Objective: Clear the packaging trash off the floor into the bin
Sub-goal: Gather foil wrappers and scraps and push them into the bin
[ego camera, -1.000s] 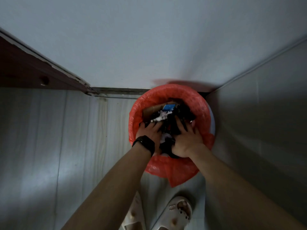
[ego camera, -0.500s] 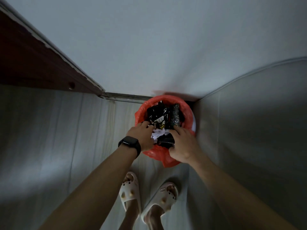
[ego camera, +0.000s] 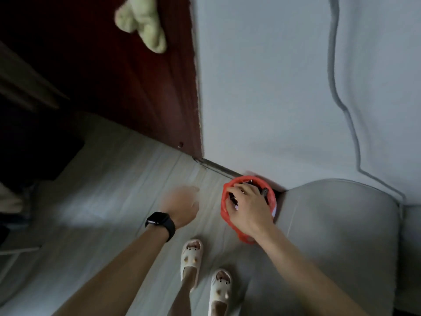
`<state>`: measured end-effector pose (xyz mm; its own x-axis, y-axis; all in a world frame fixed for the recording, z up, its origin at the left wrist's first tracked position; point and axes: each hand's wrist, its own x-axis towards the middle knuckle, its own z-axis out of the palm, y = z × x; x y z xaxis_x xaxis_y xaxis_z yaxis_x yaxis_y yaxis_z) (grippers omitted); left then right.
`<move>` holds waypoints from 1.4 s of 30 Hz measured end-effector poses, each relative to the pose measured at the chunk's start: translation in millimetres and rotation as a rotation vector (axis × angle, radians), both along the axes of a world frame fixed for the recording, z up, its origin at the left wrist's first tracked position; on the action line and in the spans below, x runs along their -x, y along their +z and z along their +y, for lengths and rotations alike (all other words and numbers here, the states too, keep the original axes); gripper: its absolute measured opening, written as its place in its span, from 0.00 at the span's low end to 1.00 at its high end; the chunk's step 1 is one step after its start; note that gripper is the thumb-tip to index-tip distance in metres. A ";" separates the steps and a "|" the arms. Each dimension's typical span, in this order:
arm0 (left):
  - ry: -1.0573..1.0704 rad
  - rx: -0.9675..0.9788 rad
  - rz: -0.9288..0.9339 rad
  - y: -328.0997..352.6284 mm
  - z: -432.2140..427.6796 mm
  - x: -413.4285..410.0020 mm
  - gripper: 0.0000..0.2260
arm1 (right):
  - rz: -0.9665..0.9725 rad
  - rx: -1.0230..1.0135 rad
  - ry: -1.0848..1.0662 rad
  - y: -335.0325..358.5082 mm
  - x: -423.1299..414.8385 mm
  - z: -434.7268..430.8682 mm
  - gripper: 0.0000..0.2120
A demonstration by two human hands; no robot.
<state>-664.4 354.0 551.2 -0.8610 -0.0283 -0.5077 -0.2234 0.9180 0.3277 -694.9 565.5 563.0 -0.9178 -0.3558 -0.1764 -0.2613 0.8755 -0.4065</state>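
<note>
The bin [ego camera: 271, 196], lined with a red plastic bag, stands on the floor in the corner by the wall. Dark packaging trash [ego camera: 263, 191] fills it to the rim. My right hand [ego camera: 248, 207] lies flat over the bin's mouth, palm down on the trash, fingers spread. My left hand [ego camera: 182, 205], with a black watch on the wrist, is blurred and hangs over the floor left of the bin, holding nothing.
A grey padded seat [ego camera: 337, 236] stands right of the bin. A dark red door [ego camera: 141, 92] with a green cloth [ego camera: 141, 21] hanging on it is at the left. My feet in cream slippers [ego camera: 205, 272] stand on the pale wood floor.
My left hand came out of the bin and swung left over the floor. The right hand stayed on the trash. The view rose and pulled back from the bin.
</note>
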 end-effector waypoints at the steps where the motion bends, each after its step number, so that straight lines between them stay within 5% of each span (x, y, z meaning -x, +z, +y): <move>1: 0.042 0.020 0.008 18.5 -13.5 -15.5 0.20 | 0.017 0.008 0.056 16.8 -5.2 -11.9 0.15; 13: 0.870 0.150 0.120 197.9 -119.9 -360.8 0.19 | -0.025 0.158 0.713 190.7 -188.5 -197.3 0.21; 25: 1.768 0.268 0.207 261.7 -74.1 -798.4 0.18 | -0.092 0.189 1.444 266.1 -555.2 -327.3 0.17; 42: 2.375 0.415 0.182 288.9 -14.2 -1148.9 0.16 | -0.178 0.116 1.970 279.7 -943.0 -404.9 0.18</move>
<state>484.4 339.9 840.2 0.7447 -0.6426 -0.1801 -0.5419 -0.7398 0.3988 248.1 160.6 842.7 0.7126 -0.6928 -0.1104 -0.6218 -0.5510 -0.5565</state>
